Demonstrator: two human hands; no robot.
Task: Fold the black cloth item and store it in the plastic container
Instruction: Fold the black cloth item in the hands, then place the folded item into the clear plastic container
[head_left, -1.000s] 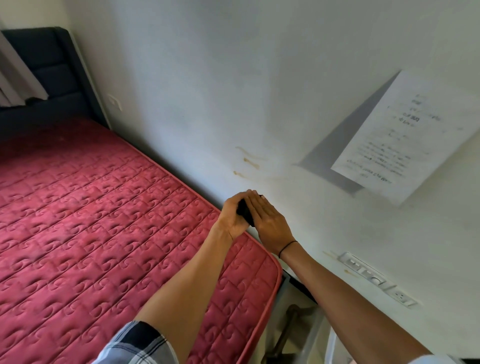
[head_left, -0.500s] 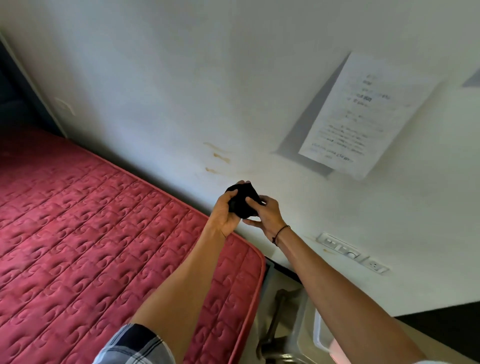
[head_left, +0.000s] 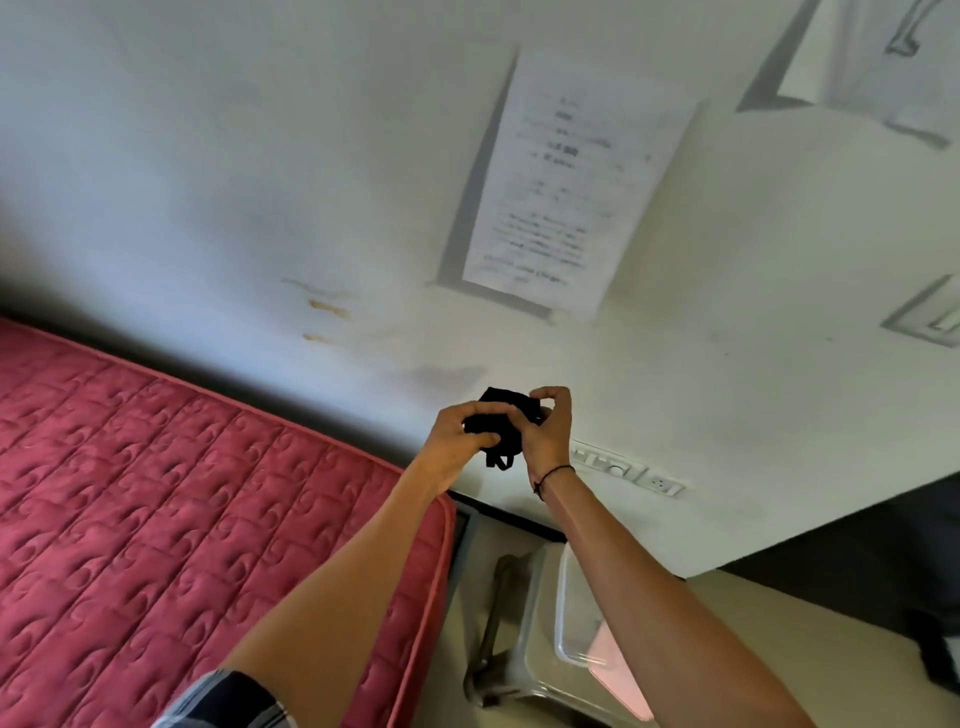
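Plastic container (head_left: 569, 618) sits low beside the bed (head_left: 156, 519), clear-walled, with something pale pink inside; its other contents cannot be made out. Both arms reach forward toward the wall (head_left: 260, 182). The left hand (head_left: 457, 441) and right hand (head_left: 545, 431) are closed together on the black cloth item (head_left: 501, 423), bunched small between them, a thin loop dangling beneath. Since half a second ago the hands have drifted right, off the mattress corner and more nearly above the container.
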